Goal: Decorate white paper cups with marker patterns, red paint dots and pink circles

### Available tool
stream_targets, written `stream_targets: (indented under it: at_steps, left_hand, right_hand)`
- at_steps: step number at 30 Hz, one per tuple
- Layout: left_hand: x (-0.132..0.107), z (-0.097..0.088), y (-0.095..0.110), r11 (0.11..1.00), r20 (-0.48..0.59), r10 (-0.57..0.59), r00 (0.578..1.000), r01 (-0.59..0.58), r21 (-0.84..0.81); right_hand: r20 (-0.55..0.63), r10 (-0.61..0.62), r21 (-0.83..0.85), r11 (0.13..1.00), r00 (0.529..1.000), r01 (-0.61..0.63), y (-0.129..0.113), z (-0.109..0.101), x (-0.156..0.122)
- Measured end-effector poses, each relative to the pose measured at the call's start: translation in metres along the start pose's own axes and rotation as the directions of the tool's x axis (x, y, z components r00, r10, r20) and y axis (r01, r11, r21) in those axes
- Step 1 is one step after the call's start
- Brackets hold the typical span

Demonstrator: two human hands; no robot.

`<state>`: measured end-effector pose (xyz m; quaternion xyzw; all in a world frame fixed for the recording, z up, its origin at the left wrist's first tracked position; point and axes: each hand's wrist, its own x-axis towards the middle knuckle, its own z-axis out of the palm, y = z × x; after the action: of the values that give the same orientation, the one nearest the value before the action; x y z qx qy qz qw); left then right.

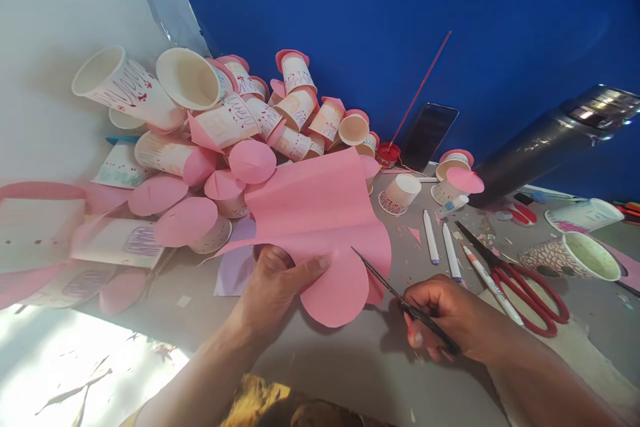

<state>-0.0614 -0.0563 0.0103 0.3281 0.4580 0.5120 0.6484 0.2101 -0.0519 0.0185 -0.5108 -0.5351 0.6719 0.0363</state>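
A large sheet of pink paper (310,200) is held up over the table, its lower part cut to a rounded lobe. My left hand (280,287) grips it at the lower left, thumb on top and the other fingers behind. My right hand (440,320) is closed around dark-handled scissors (385,283). Their blades point up and left, with the tip at the paper just above the rounded lobe. Part of the sheet hangs behind the blades. Under its left side lies a piece of purple paper (230,273).
Decorated paper cups (295,107) with pink tops pile up at the left and back. On the right lie red-handled scissors (530,300), markers (430,237), a patterned cup (570,257) and paper scraps. A dark bottle (530,147) and a phone (433,133) lean near the blue wall.
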Motion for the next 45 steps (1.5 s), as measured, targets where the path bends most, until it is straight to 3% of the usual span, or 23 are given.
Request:
stream_targets:
  at_steps: [7, 27, 39, 45]
  left_hand:
    - [0.002, -0.004, 0.002, 0.999, 0.038, 0.049, 0.998, -0.049, -0.009]
    - [-0.001, -0.011, -0.004, 1.000, 0.081, 0.010, 0.997, -0.009, -0.009]
    - [-0.002, -0.013, -0.002, 0.999, 0.113, -0.004, 0.994, 0.009, -0.045]
    - [-0.004, -0.012, 0.002, 0.999, 0.097, -0.004, 0.995, 0.008, -0.040]
  right_hand:
    - [-0.001, 0.006, 0.000, 1.000, 1.000, -0.006, -0.003, 0.001, -0.001]
    - [0.050, 0.030, 0.058, 0.998, 0.998, -0.033, 0.001, 0.003, 0.004]
    - [0.050, 0.075, 0.033, 0.997, 0.996, -0.077, -0.003, 0.005, 0.003]
    - [0.068, 0.044, -0.032, 0.999, 0.997, -0.042, -0.007, 0.007, 0.002]
